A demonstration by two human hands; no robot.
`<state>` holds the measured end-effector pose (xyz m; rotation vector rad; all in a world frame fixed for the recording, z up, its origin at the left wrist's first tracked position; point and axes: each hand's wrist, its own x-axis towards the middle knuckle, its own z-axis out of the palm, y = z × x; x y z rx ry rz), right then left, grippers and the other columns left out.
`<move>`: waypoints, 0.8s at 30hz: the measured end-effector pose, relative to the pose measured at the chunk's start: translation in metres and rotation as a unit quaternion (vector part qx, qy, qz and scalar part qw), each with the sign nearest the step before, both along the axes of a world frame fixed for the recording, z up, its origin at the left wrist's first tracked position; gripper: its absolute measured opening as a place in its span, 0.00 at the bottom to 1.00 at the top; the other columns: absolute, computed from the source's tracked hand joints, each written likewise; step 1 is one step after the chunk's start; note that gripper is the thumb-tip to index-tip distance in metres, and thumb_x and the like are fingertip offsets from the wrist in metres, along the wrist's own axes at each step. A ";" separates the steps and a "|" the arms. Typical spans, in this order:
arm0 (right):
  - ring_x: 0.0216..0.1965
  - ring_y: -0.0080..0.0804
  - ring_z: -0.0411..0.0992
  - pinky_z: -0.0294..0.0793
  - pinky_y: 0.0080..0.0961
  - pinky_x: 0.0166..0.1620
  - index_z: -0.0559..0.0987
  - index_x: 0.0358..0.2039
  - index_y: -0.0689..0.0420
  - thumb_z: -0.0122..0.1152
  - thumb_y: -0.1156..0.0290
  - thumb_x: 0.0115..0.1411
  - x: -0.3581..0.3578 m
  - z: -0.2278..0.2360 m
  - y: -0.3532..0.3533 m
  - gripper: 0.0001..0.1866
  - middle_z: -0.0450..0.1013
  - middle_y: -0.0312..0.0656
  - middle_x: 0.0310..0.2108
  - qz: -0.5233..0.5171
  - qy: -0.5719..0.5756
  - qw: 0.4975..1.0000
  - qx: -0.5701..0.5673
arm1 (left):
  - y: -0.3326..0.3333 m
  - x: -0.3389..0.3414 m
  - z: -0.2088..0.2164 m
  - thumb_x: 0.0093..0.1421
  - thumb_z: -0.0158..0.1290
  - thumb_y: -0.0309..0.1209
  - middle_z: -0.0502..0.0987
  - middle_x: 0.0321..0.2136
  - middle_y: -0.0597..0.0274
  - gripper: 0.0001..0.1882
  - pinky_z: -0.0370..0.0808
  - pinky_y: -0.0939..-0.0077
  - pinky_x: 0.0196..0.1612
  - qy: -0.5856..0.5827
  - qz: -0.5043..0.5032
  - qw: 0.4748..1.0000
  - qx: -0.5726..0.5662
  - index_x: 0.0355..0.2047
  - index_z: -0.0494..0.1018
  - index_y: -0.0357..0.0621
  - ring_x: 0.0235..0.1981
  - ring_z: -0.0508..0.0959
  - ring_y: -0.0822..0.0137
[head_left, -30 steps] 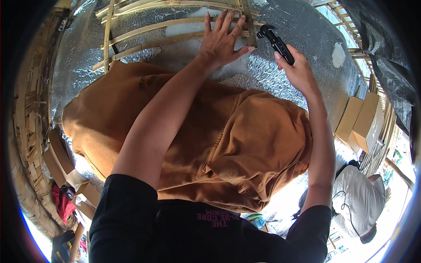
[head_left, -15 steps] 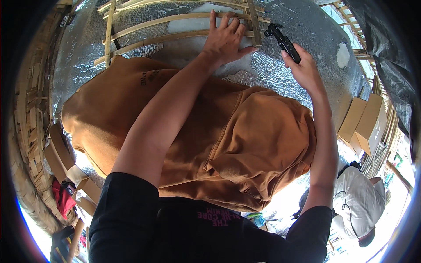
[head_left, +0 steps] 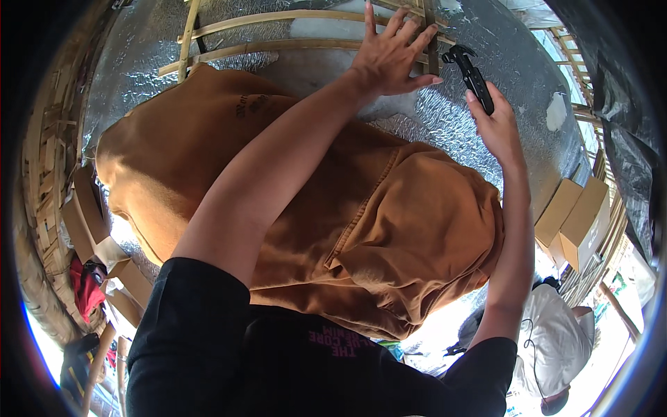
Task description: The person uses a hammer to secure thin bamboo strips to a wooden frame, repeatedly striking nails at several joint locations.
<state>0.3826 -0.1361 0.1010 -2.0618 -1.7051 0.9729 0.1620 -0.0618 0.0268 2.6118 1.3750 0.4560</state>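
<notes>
The left hand [head_left: 389, 59] lies flat with fingers [head_left: 368, 21] spread wide, pressed against a silver foil-faced sheet [head_left: 458, 118] and the pale wooden slats [head_left: 278, 47] that cross it; it grips nothing. The right hand [head_left: 499, 125], just beside and to the right of the left, has its fingers wrapped around the lower end of a black hand tool [head_left: 471, 73], which stands up out of the fist with its head touching or nearly touching the foil sheet close to an upright slat [head_left: 431, 48]; whether the head actually meets the surface cannot be told. The slats run roughly level in two curved lines, joined by another upright piece [head_left: 187, 38] at the left. An orange-brown garment [head_left: 389, 236] with a pouch pocket and seam hangs in front of the sheet, draped between the two bare forearms and covering much of the middle of the view. The person's black short sleeves [head_left: 208, 326] fill the lower edge. Brown cardboard boxes [head_left: 573, 219] are stacked at the right, more cartons [head_left: 90, 222] at the left beside a woven bamboo wall [head_left: 48, 139]. Another person in a pale top [head_left: 556, 340] is at the lower right, well apart.
</notes>
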 end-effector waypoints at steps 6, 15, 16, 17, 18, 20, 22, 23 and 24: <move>0.24 0.23 0.71 0.69 0.27 0.31 0.76 0.41 0.58 0.57 0.57 0.66 -0.012 0.003 0.008 0.16 0.71 0.36 0.21 -0.014 -0.010 0.999 0.035 | 0.004 -0.002 -0.015 0.57 0.46 0.69 0.50 0.71 0.49 0.49 0.33 0.29 0.68 -0.038 0.004 0.999 0.007 0.71 0.50 0.58 0.72 0.47 0.46; 0.23 0.21 0.74 0.73 0.26 0.30 0.74 0.44 0.58 0.54 0.61 0.69 -0.025 0.009 0.015 0.13 0.74 0.36 0.21 -0.042 0.093 0.979 0.176 | 0.004 0.001 0.002 0.58 0.45 0.70 0.48 0.71 0.51 0.50 0.33 0.31 0.68 -0.001 -0.001 0.997 -0.071 0.72 0.47 0.58 0.73 0.44 0.47; 0.22 0.22 0.74 0.73 0.27 0.29 0.73 0.45 0.58 0.53 0.60 0.69 -0.028 0.008 0.014 0.14 0.74 0.37 0.22 -0.052 0.014 0.987 0.152 | 0.003 0.001 0.003 0.58 0.45 0.69 0.48 0.71 0.51 0.50 0.33 0.31 0.68 0.006 -0.002 0.997 -0.078 0.72 0.46 0.57 0.73 0.44 0.47; 0.22 0.22 0.74 0.73 0.27 0.29 0.73 0.45 0.58 0.53 0.60 0.69 -0.026 0.004 0.014 0.14 0.74 0.37 0.22 -0.052 0.014 0.987 0.153 | 0.004 0.000 0.002 0.58 0.45 0.69 0.48 0.71 0.51 0.50 0.33 0.31 0.68 0.006 -0.002 0.997 -0.077 0.72 0.46 0.57 0.73 0.44 0.47; 0.21 0.23 0.73 0.72 0.26 0.26 0.73 0.46 0.58 0.53 0.59 0.69 -0.021 -0.001 0.014 0.15 0.73 0.37 0.21 0.008 -0.045 0.992 0.116 | 0.004 -0.001 0.001 0.58 0.45 0.69 0.48 0.71 0.50 0.50 0.33 0.31 0.68 0.010 -0.008 0.998 -0.068 0.72 0.46 0.57 0.73 0.44 0.47; 0.19 0.28 0.74 0.71 0.29 0.23 0.73 0.47 0.58 0.52 0.56 0.69 -0.027 0.003 0.011 0.17 0.72 0.41 0.21 0.050 -0.078 0.993 0.076 | 0.006 -0.004 0.000 0.58 0.45 0.69 0.48 0.71 0.50 0.50 0.33 0.31 0.68 0.016 -0.014 0.998 -0.059 0.72 0.45 0.56 0.73 0.43 0.47; 0.20 0.30 0.74 0.71 0.32 0.25 0.73 0.47 0.58 0.51 0.56 0.70 -0.034 0.022 0.010 0.17 0.72 0.42 0.21 -0.006 -0.043 0.995 0.090 | 0.006 -0.002 0.000 0.59 0.44 0.69 0.48 0.71 0.50 0.50 0.34 0.30 0.68 0.047 -0.010 0.996 -0.078 0.72 0.45 0.55 0.73 0.44 0.46; 0.21 0.33 0.75 0.72 0.35 0.26 0.73 0.47 0.58 0.51 0.56 0.70 -0.036 0.028 0.008 0.17 0.73 0.44 0.21 -0.068 -0.013 0.992 0.104 | 0.006 -0.002 -0.008 0.59 0.44 0.69 0.48 0.71 0.50 0.50 0.34 0.30 0.68 0.045 -0.011 0.996 -0.081 0.72 0.45 0.55 0.73 0.44 0.46; 0.23 0.35 0.76 0.72 0.39 0.28 0.73 0.46 0.56 0.51 0.55 0.69 -0.029 0.021 0.009 0.17 0.73 0.45 0.21 -0.068 0.043 0.988 0.134 | 0.006 -0.002 -0.016 0.59 0.44 0.69 0.49 0.71 0.50 0.50 0.34 0.30 0.68 0.006 -0.010 0.999 -0.047 0.72 0.45 0.55 0.72 0.45 0.47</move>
